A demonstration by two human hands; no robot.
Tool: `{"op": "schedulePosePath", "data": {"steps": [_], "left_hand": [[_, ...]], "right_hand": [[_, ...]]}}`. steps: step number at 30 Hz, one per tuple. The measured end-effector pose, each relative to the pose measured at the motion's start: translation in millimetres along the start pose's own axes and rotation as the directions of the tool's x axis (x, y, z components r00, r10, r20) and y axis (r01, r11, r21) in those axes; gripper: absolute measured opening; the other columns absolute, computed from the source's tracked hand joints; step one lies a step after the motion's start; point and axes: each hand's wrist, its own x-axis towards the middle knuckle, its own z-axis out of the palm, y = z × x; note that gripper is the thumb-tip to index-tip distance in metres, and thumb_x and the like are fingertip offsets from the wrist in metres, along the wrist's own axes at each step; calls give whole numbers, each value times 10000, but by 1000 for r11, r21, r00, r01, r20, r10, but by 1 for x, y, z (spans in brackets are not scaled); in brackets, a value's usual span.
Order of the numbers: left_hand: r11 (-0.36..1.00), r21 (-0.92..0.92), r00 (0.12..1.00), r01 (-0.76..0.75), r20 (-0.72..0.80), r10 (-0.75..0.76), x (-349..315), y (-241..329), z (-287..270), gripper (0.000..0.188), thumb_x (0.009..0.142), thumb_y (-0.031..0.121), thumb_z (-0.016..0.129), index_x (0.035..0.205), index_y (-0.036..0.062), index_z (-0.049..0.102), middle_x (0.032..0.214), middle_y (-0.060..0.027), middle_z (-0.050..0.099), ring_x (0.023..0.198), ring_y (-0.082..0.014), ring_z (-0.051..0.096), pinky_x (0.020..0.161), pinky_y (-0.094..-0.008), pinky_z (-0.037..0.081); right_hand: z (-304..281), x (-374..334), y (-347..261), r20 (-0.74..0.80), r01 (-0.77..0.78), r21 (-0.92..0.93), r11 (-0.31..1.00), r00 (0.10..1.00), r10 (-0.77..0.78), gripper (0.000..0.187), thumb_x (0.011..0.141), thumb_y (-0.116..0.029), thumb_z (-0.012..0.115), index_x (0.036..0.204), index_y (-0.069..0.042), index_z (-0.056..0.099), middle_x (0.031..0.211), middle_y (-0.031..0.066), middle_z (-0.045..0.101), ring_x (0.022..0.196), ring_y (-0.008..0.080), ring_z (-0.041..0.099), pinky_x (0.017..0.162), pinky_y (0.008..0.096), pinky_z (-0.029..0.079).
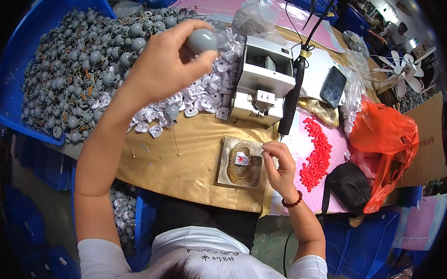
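Note:
My left hand is raised over the heap at the back, its thumb and fingers curled around a glossy grey ball-shaped part. Beside the square metal block is my right hand, fingertips pinched together at the block's right edge; anything between them is too small to make out. In the block's oval recess lies a small white plastic piece with a red bit on it. Loose white plastic pieces are piled below and right of my left hand.
A blue tray of grey ball-shaped parts fills the left. A white machine and a black corded tool stand behind the block. Small red pieces, a black pouch, a red bag and a phone lie right.

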Motion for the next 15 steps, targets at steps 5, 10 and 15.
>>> {"op": "schedulePosePath", "data": {"steps": [5,10,15], "left_hand": [[964,-225,972,-144,150,180,-44,50,7,480,830,140,647,1287,28,551,1046,-67,612,921,-105,599,806,-258,496],[656,-734,929,176,345,137,-77,56,38,559,781,90,612,1312,-32,488,1199,-123,585,1141,-172,562,977,-324,462],[360,-886,918,291,365,157,-92,25,66,310,798,94,602,1090,33,516,1271,-222,541,1165,-254,576,1018,-398,461]], "right_hand": [[-15,26,-31,-103,117,-56,992,987,-122,221,843,80,641,1056,22,666,1054,166,641,952,260,642,817,328,512],[-20,55,-70,164,117,286,951,972,-169,434,871,-69,651,1281,44,560,1244,191,612,1135,298,607,983,378,461],[-1,37,-73,577,-498,682,535,816,25,337,1008,-68,549,1337,8,543,1066,83,671,905,121,642,761,254,532]]}}
